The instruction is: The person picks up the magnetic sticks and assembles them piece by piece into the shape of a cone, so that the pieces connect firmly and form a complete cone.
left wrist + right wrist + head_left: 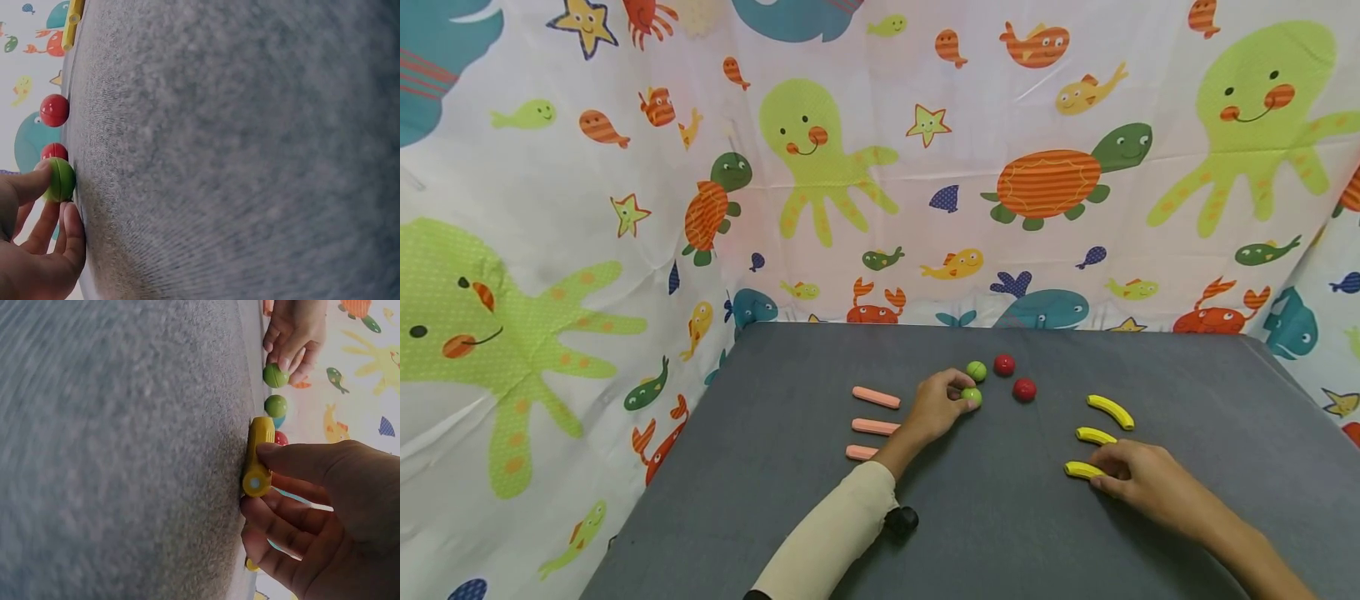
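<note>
My left hand (934, 407) pinches a small green ball (972, 398) between thumb and fingers, low over the grey table. A seam runs round this ball in the left wrist view. Just behind it lies a second green ball (977, 371), with two red balls (1004, 365) to the right. My right hand (1138, 475) has its thumb and fingertips around the right end of the nearest toy banana (1081, 470). In the right wrist view this banana (260, 450) sits between thumb and fingers at the table surface. Two more toy bananas (1111, 412) lie behind it.
Three pink sticks (876, 397) lie in a column left of my left hand; the forearm partly covers the nearer ones. A curtain (865, 275) printed with sea animals stands behind and beside the grey table (760, 467). A black band piece (901, 522) sits at my left sleeve.
</note>
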The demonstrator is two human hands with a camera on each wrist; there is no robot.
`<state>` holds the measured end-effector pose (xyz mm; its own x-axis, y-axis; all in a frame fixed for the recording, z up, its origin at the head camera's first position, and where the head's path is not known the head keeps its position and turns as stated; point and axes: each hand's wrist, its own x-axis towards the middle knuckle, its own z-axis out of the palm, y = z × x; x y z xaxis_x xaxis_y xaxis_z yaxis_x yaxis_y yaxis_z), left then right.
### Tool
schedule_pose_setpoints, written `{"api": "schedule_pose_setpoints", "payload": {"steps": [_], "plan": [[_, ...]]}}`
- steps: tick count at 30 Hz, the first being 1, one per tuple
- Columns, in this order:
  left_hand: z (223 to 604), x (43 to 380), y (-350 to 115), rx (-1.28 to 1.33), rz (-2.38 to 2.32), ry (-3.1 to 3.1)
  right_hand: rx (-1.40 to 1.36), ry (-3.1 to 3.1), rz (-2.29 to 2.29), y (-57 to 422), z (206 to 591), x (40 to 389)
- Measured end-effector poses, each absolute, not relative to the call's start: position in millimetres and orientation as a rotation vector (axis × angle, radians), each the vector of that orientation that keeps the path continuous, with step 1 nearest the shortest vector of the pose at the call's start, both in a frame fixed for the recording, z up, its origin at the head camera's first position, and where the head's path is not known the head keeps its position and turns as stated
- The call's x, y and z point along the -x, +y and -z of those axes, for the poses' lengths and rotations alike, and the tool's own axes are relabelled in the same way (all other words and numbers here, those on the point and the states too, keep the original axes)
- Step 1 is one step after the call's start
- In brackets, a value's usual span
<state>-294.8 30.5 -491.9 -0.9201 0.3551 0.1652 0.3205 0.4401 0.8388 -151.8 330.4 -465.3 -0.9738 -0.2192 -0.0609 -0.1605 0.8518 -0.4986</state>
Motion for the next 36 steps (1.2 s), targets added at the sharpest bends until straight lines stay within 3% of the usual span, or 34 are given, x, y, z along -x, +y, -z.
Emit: {"api": "schedule_pose_setpoints", "payload": {"steps": [17,36], "plan": [[468.6,277.4,17.8,-0.649,-1.565,2.560,0.257,2.967,0.839,314.0,461.1,151.0],[482.9,245.2,13.2,-0.794,-1.439,2.505,0.232,2.951,1.074,274.9,462.5,167.5]]}}
